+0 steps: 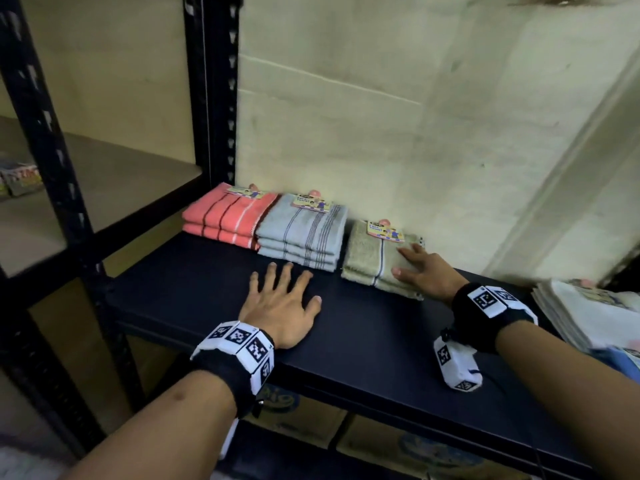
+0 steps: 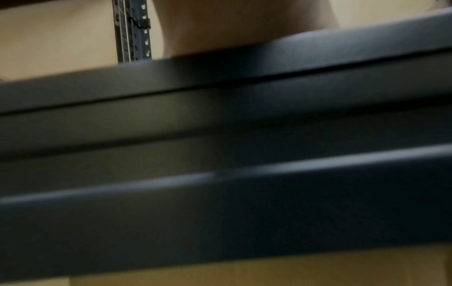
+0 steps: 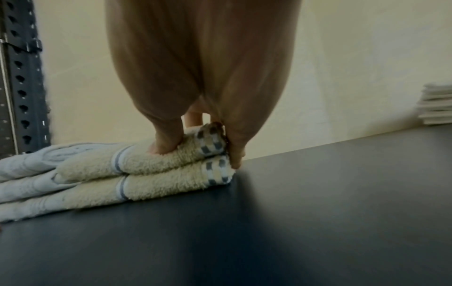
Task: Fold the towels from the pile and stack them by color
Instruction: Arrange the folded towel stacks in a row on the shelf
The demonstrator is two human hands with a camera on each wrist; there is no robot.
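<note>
Three folded stacks line the back of the dark shelf [image 1: 363, 327]: coral towels [image 1: 225, 216] at the left, grey-blue towels [image 1: 301, 233] in the middle, beige towels [image 1: 374, 258] at the right. My right hand [image 1: 420, 268] lies flat on top of the beige stack [image 3: 151, 174], fingers straight, the thumb pressing its near edge. My left hand [image 1: 282, 303] rests palm down on the bare shelf, fingers spread, just in front of the grey-blue stack and holding nothing. The left wrist view shows only the shelf's front edge [image 2: 220, 87] and my palm [image 2: 244, 23].
A pile of light-coloured unfolded towels [image 1: 588, 313] sits at the shelf's right end. A black perforated upright [image 1: 211, 88] stands behind the coral stack. A wall runs close behind the stacks. Cardboard boxes [image 1: 301, 414] lie under the shelf.
</note>
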